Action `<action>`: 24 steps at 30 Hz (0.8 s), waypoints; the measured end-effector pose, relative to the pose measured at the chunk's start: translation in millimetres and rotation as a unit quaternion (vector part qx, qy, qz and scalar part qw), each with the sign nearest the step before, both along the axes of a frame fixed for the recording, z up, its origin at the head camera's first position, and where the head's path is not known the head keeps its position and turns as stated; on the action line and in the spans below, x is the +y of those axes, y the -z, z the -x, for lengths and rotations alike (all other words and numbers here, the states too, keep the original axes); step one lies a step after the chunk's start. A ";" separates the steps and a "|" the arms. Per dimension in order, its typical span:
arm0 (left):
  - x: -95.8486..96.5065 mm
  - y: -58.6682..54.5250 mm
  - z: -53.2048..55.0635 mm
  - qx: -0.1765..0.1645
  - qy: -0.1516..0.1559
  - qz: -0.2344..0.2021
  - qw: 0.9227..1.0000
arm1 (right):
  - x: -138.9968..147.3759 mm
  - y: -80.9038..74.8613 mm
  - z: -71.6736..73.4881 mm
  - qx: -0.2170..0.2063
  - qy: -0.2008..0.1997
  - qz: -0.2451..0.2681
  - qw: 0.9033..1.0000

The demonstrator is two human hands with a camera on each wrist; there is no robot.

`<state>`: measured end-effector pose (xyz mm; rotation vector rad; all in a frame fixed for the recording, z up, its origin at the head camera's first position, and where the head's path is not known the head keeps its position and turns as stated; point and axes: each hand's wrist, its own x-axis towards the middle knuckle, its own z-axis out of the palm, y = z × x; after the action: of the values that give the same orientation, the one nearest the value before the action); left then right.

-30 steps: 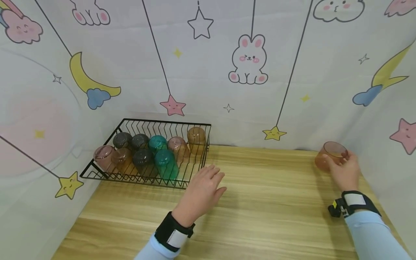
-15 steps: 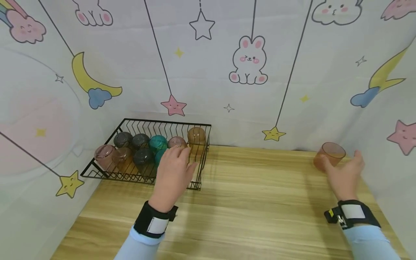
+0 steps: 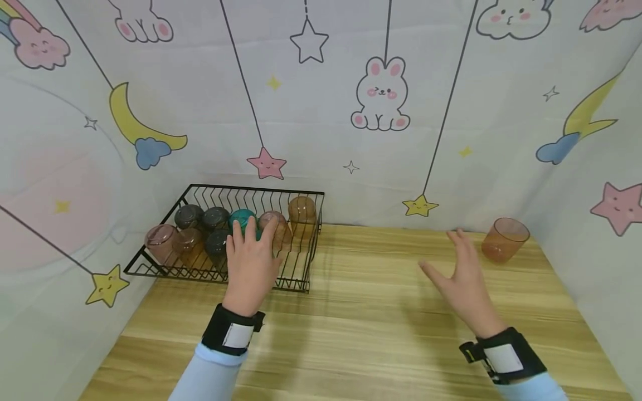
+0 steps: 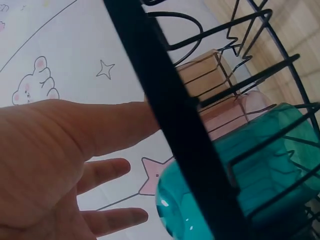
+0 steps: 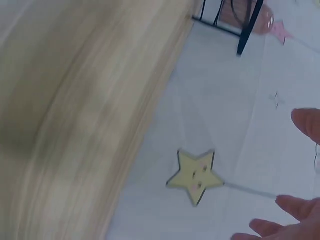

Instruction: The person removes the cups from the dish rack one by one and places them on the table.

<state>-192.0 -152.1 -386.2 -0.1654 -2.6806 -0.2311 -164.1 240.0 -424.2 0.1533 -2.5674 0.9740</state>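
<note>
At right on the table, only the head view shows an orange glass; both hands spread, empty.

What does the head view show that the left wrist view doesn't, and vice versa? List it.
Head only: right hand, lone orange cup on the table, yellow moon.
Left wrist only: the side of a near teal cup, largely hidden behind the left hand in the head view.
Both: left hand, black rack, pink cup, pink star.

Indoor nook: wood-grain tabletop, cartoon-print backdrop
</note>
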 end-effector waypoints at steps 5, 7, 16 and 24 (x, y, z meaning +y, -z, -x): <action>-2.6 6.0 3.4 -0.016 -0.008 -0.002 1.000 | -23.3 9.2 -6.1 -0.056 -0.065 -0.014 0.996; -3.3 7.4 3.9 -0.022 -0.012 -0.005 1.000 | -29.1 11.8 -7.5 -0.068 -0.082 -0.022 0.994; -4.2 13.3 6.0 -0.059 -0.027 -0.001 0.998 | -45.7 11.6 -15.6 -0.101 -0.133 -0.032 0.986; -3.8 17.2 7.6 -0.049 -0.030 0.013 0.998 | -55.7 9.8 -16.1 -0.094 -0.146 -0.034 0.984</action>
<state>-199.6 -155.9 -403.4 -0.0820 -2.7823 -0.1908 -147.9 184.3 -434.1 0.4905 -2.8074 1.0470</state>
